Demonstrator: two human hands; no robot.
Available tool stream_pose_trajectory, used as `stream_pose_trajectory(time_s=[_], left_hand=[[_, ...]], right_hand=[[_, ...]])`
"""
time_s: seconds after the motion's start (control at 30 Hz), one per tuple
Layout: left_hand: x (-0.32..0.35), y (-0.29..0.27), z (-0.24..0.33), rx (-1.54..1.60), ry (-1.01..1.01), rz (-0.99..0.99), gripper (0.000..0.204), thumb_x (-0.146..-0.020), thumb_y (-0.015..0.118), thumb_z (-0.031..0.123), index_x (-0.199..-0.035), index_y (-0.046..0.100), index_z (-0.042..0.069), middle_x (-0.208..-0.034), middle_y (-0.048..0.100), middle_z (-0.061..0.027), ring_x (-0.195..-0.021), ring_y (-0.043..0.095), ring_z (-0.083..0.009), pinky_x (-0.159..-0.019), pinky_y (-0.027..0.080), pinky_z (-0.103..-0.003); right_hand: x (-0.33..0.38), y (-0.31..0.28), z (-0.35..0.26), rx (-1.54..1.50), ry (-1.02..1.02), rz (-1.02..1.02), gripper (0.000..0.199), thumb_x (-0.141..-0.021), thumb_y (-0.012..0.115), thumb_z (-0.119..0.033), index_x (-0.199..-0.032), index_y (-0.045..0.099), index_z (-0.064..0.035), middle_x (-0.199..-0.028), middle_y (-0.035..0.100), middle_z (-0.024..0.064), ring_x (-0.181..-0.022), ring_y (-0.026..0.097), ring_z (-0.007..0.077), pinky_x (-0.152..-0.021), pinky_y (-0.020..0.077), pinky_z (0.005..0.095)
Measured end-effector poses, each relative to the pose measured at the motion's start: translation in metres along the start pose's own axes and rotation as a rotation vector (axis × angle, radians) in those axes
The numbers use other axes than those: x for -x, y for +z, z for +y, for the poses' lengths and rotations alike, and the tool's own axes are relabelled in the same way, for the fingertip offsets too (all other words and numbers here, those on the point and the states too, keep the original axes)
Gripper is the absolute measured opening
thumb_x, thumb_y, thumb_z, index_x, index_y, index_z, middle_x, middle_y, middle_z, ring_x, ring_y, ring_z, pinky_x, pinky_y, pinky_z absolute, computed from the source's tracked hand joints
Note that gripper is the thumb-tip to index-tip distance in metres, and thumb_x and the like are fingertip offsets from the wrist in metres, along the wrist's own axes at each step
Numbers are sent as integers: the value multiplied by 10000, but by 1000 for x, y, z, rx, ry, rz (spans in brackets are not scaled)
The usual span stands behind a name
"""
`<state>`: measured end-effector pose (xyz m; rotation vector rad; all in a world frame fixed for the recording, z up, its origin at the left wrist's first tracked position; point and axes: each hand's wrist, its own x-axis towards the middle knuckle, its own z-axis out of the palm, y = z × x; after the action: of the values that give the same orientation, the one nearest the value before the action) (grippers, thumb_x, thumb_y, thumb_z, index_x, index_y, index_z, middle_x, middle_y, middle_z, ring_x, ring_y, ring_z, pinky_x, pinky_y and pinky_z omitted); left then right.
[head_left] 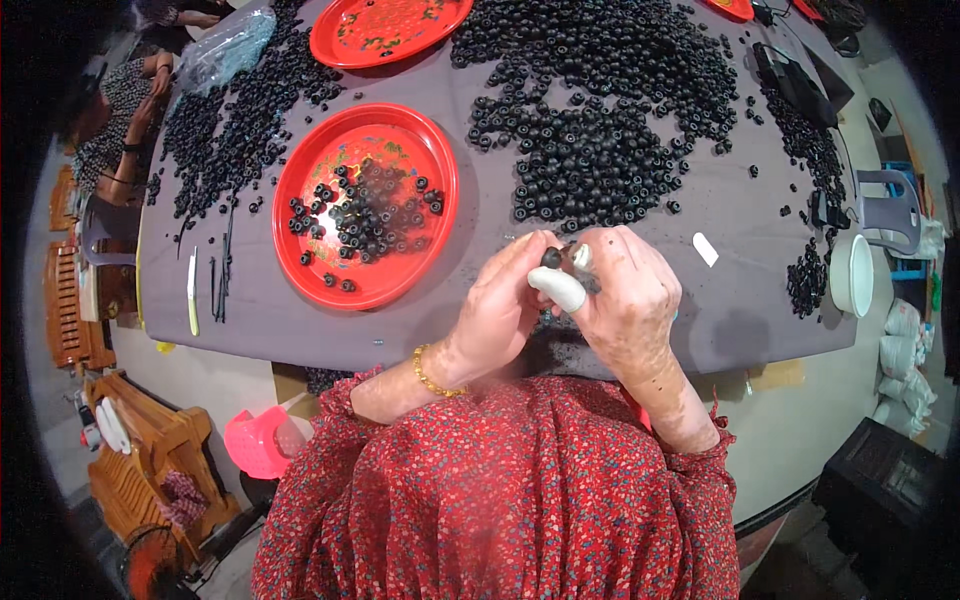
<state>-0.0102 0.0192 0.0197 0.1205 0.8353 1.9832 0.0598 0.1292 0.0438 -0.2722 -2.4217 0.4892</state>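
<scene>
Above the near edge of the table, my two hands meet. Between the fingertips of my left hand is a small round black piece, pinched. My right hand is closed against it from the right, its thumb in a white cover and another white wrap on a finger. Whether the right fingers grip a tool as well is hidden. To the left lies a red round tray with several black pieces in it. Beyond my hands spreads a big heap of similar black pieces.
A second red tray sits farther back. On the left are a knife, thin black rods and another black heap, where a co-worker's hands show. A white scraper-like piece and a white bowl are right.
</scene>
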Motion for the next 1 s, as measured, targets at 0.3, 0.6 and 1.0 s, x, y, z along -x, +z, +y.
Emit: stream_pose_trajectory(time_s=[0.3,0.6,1.0], left_hand=[[-6,-17,-5,49,-17,-139,261,-962,389,244,-992,549,39,-900,566,-26,-854,530,-113,-790,412,-270],[-6,-25,-18,49,-73,145,279,-964,384,273,-974,565,62,-893,590,-33,-842,559,-131,-778,440,-287],[-14,-23,4,-90,28,28,250,-963,401,304,-874,480,83,-726,426,13,-642,399,-101,-590,351,-260]], right_hand=[[3,-1,-2,3,54,-48,303,-684,730,-276,-767,543,-52,-631,512,59,-571,545,252,-507,426,364],[22,11,2,-5,-120,94,381,-677,654,-106,-1037,575,-10,-642,479,35,-543,504,201,-493,406,330],[25,3,25,-25,-30,62,216,-736,651,-147,-914,602,-35,-697,549,66,-589,548,216,-526,426,336]])
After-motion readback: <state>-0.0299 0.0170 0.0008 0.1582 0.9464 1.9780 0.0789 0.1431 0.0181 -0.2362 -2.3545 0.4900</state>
